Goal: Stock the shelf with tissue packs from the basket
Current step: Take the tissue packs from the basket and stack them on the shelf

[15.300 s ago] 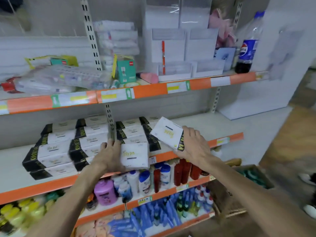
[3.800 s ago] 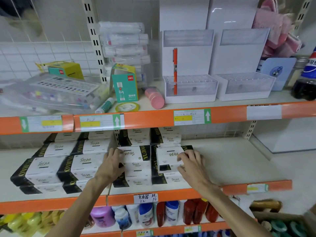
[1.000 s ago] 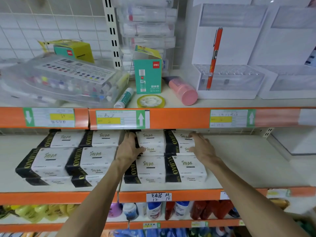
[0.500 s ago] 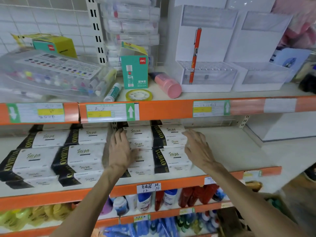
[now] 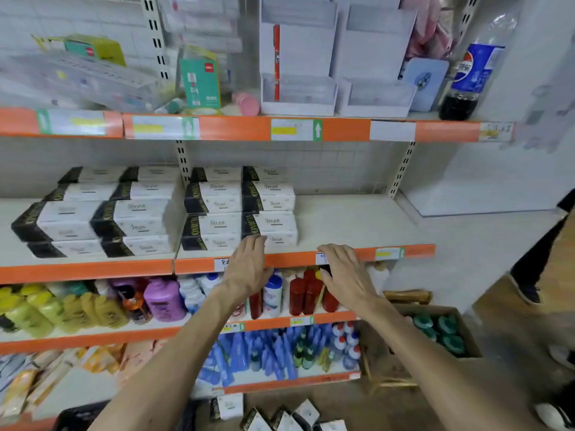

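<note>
Legibly: Pepsi bottle [image 5: 469, 76] (deli box [image 5: 200, 82]) above tissue packs [image 5: 214, 225].

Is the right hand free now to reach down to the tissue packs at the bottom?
Probably yes. The right hand is open and empty before the shelf edge, and nothing stands between it and the tissue packs below, though they are partly cut off.

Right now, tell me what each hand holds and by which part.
Nothing. The left hand and right hand are both open and empty.
</note>
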